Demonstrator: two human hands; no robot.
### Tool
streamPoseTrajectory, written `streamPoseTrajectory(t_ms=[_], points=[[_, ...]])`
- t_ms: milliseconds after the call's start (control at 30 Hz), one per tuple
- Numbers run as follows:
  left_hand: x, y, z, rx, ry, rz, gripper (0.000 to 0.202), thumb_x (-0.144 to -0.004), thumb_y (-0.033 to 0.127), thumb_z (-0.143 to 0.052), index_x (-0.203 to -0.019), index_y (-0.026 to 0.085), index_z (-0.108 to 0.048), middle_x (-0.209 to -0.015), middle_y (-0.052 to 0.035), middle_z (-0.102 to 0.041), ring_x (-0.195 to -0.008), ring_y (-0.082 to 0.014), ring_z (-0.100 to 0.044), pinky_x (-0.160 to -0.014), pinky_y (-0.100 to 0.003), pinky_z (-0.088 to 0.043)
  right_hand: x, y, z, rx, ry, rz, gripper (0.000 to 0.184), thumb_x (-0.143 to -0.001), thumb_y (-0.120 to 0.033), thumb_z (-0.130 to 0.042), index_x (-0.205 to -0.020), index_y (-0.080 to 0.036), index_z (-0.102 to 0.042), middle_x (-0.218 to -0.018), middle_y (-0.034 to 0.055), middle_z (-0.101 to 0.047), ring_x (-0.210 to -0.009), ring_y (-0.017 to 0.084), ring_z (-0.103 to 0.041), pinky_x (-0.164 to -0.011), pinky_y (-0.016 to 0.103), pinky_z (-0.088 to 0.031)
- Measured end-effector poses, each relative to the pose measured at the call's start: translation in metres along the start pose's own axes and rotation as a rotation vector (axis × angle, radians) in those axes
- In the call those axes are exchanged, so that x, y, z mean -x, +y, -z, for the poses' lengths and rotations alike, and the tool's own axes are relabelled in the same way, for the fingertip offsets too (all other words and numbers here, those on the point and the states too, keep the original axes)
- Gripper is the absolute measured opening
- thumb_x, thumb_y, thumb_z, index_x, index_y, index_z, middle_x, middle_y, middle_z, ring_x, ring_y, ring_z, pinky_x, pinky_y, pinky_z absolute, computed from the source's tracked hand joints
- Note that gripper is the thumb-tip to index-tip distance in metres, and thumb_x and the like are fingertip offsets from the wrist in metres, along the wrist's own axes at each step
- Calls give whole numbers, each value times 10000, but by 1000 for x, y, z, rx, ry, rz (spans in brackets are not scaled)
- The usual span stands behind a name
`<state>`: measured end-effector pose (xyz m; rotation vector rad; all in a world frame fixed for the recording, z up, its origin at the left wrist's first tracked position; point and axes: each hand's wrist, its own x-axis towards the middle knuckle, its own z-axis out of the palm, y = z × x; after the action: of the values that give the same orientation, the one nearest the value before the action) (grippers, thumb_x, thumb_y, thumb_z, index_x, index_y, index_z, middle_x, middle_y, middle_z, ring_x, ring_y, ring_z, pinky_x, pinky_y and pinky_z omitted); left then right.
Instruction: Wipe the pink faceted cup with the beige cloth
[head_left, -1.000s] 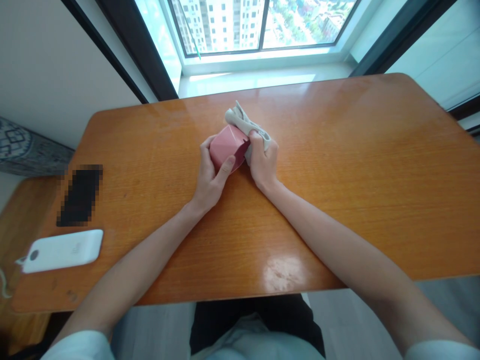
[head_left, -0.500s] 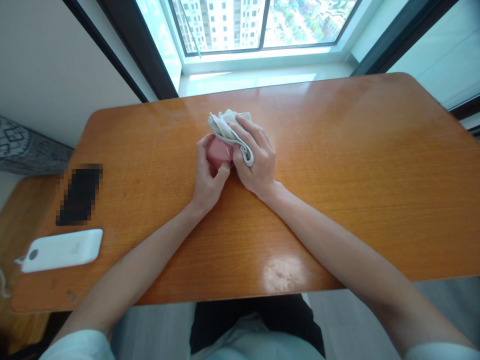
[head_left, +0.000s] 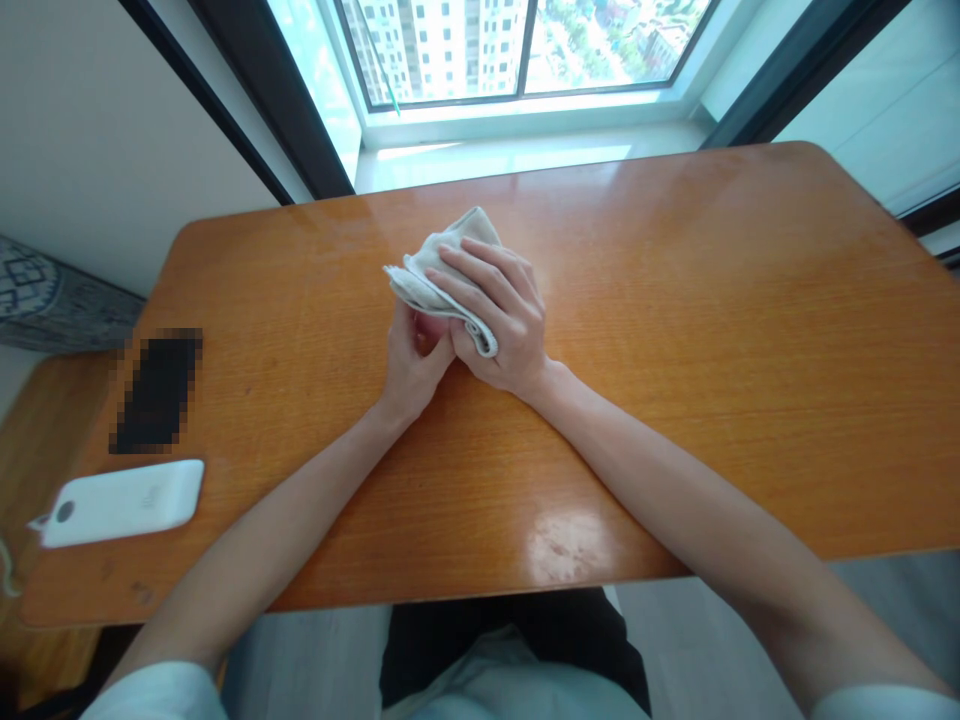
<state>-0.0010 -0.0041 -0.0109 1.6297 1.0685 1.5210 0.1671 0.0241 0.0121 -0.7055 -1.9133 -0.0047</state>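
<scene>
My left hand (head_left: 411,365) is closed around a small pink object (head_left: 430,328), smooth and rounded, whose kind I cannot make out because cloth and fingers cover most of it. A folded pale grey-white cloth (head_left: 450,262) lies over the top of that object. My right hand (head_left: 510,320) grips the cloth, fingers spread across its upper face and thumb beneath the rolled edge. Both hands meet over the middle of the wooden table (head_left: 712,380), thumbs close together.
On the table's left side lie a white, rounded, flat device (head_left: 127,503) with a cord at its end and a pixelated dark rectangle (head_left: 156,392). A window (head_left: 525,50) with a sill stands beyond the table's far edge. A patterned fabric item (head_left: 60,295) is at the left.
My right hand has shifted the cloth left and toward me, so it now covers most of the pink object, which showed more before. My left hand has hardly moved.
</scene>
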Motion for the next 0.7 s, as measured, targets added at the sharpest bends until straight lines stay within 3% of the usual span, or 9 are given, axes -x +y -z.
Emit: streamPoseTrajectory(t_ms=[167,400,533,700], points=[[3,-4,2,20,35,55,590,-930,713,-773,-1297,258,-695,-1186,-72,-760,-1129,-262,-730,-1115,-453,-578,0,0,-2,-15,-41,18,425,-1093,-448,-552,-1485,-372,-698,-1555,21,-727,-1524,322,-626,-1308,635,-453],[4,2,2,68,56,86,515,-896,706,-810,-1052,221,-737,-894,-23,-706,-903,-211,-683,-946,-375,-594,1,2,-3,4,-27,61,425,-1093,-491,-564,-1478,-377,-702,-1534,15,-739,-1513,323,-634,-1297,644,-466],[3,2,2,120,5,85,550,-890,749,-787,-1068,232,-735,-944,-34,-744,-837,-208,-684,-868,-379,-614,0,3,-3,-15,-48,97,436,-1080,-513,-583,-1483,-385,-693,-1519,3,-750,-1505,317,-642,-1310,646,-454],[5,-10,4,85,29,20,468,-937,701,-759,-1089,260,-720,-962,-21,-737,-889,-216,-696,-1019,-424,-606,-2,1,-2,9,-84,39,428,-1074,-525,-572,-1462,-405,-708,-1532,-4,-742,-1517,316,-633,-1315,645,-454]])
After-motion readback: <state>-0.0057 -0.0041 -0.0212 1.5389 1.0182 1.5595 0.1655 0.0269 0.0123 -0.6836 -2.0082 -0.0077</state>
